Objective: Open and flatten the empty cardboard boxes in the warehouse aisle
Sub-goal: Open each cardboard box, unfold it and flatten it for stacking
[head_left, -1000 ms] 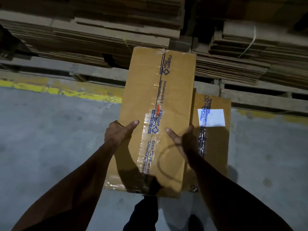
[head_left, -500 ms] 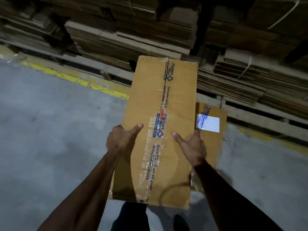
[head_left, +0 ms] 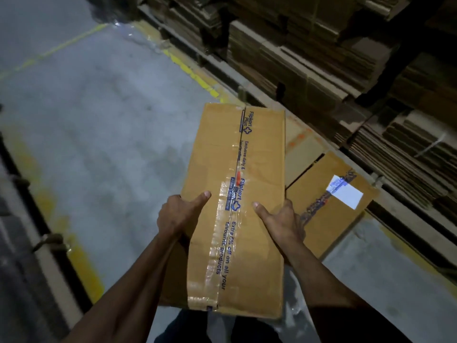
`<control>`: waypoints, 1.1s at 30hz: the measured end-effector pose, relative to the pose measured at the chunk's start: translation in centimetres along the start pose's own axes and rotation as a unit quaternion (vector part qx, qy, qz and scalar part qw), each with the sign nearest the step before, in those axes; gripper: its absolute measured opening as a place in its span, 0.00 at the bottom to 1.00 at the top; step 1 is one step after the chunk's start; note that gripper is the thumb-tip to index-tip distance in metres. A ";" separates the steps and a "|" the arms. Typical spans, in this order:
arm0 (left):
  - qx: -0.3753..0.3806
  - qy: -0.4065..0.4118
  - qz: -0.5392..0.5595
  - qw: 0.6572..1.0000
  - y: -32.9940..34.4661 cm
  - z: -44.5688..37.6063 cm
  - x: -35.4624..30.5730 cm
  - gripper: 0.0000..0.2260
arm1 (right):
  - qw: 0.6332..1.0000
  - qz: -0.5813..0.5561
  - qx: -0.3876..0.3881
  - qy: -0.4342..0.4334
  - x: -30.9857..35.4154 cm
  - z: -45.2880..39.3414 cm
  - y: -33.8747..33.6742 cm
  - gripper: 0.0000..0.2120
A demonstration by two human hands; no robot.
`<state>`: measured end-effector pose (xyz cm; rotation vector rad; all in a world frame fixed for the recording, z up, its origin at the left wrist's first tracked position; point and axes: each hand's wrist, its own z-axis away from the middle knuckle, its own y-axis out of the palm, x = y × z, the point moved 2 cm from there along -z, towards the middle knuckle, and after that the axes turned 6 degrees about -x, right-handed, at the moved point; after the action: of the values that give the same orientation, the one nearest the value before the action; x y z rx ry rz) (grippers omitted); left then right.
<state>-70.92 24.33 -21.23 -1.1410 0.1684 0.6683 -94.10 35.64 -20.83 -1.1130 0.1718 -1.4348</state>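
While it is kept up in the air over the grey floor, the long cardboard box is gripped on both long sides. The left hand is wrapped round the left edge and the right hand round the right edge, with each thumb laid flat on top. It is likely held this way so the taped seam between the thumbs can be seen and reached (the tape is not yet cut, so the box is not opened). Just past the right hand, a second box with a white label is seen lying low. Beyond both hands, stacks of flat cardboard are piled on racks. Little room is left on that side; more floor is found past the left hand.
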 end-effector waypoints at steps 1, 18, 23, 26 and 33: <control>-0.004 -0.016 0.005 1.000 -1.0 0.7 1.9 0.37 | 1.000 0.008 0.015 -0.009 0.1 1.3 0.9 0.40; -0.042 -0.217 0.074 0.973 -5.2 6.6 31.5 0.40 | 0.975 0.154 0.135 -0.089 -3.7 16.1 20.8 0.39; -0.058 -0.265 0.109 0.956 -0.9 6.9 39.4 0.40 | 0.962 0.189 0.156 -0.119 -7.6 16.1 27.5 0.39; -0.086 -0.276 0.136 0.948 2.5 7.0 43.2 0.41 | 0.955 0.201 0.165 -0.144 -10.2 15.1 31.1 0.39; -0.121 -0.279 0.177 0.936 10.0 5.3 47.5 0.29 | 0.947 0.191 0.164 -0.198 -15.0 11.4 36.9 0.40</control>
<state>-39.87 50.67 -48.20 -1.1187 -0.2058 1.3374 -63.99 44.93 -47.76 -1.0019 -0.1311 -0.8368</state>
